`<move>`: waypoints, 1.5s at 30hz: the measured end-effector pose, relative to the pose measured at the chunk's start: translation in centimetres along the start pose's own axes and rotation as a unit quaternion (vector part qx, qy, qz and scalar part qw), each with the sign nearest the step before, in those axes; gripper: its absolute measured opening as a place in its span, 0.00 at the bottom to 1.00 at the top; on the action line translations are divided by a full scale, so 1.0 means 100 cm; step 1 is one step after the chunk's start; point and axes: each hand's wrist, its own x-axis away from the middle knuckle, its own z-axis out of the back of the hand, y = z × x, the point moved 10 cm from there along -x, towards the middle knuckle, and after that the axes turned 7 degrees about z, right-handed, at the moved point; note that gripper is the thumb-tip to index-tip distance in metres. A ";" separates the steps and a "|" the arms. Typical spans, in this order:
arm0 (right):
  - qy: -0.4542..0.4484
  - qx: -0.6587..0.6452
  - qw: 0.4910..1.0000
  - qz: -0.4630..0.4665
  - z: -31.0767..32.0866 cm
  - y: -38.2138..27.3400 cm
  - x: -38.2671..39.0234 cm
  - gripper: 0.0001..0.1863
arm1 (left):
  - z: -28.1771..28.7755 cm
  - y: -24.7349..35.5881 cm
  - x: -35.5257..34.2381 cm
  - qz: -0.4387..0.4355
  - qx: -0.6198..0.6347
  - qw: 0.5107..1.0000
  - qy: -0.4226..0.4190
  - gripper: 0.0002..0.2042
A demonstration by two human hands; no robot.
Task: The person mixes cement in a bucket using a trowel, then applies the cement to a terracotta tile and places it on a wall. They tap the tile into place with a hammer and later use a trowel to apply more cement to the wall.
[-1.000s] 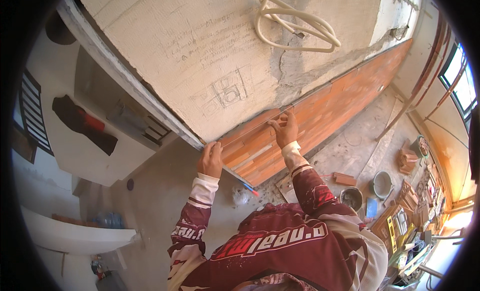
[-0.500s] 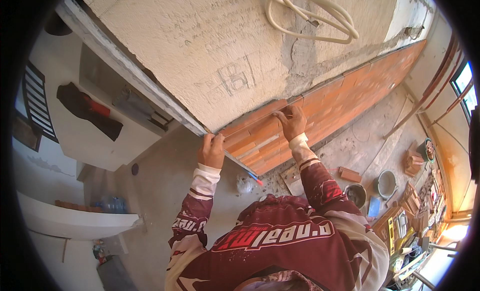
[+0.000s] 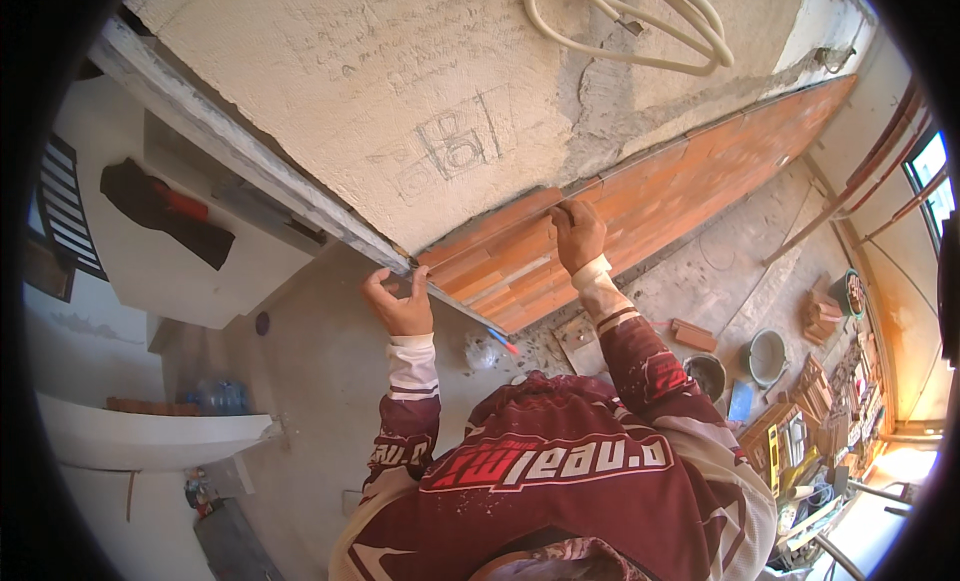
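In front of me a wall is faced with rows of orange-brown brick tiles [image 3: 640,201] below rough cream plaster [image 3: 330,111]. My left hand [image 3: 402,306] is at the wall's left corner, thumb and forefinger spread, one fingertip against the end of the top tile row. My right hand [image 3: 578,236] is closed at the upper part of the tiles, fingers curled together in a pinch; what they hold, if anything, is too small to make out. A darker tile [image 3: 500,224] runs along the top row between the hands.
A coil of pale hose [image 3: 700,26] hangs on the plaster. On the floor to the right are a grey bucket [image 3: 765,356], stacked tiles [image 3: 822,316] and tools including a yellow level [image 3: 773,461]. A blue-and-red pen-like item [image 3: 503,341] is below the corner.
My left hand's thumb and forefinger have spread apart from a pinch at the corner. My right hand's fingers have curled in more. The view has shifted slightly.
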 end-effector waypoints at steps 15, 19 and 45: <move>-0.062 -0.022 0.997 -0.047 -0.009 0.002 -0.003 0.06 | -0.008 -0.031 0.003 0.139 0.156 0.977 -0.049 0.25; -0.059 -0.041 0.996 -0.056 -0.010 0.001 -0.002 0.06 | -0.010 -0.030 0.001 0.139 0.172 0.973 -0.069 0.25; -0.064 -0.068 0.985 -0.143 -0.023 0.043 0.016 0.10 | -0.047 -0.062 -0.003 0.208 0.273 0.919 -0.196 0.20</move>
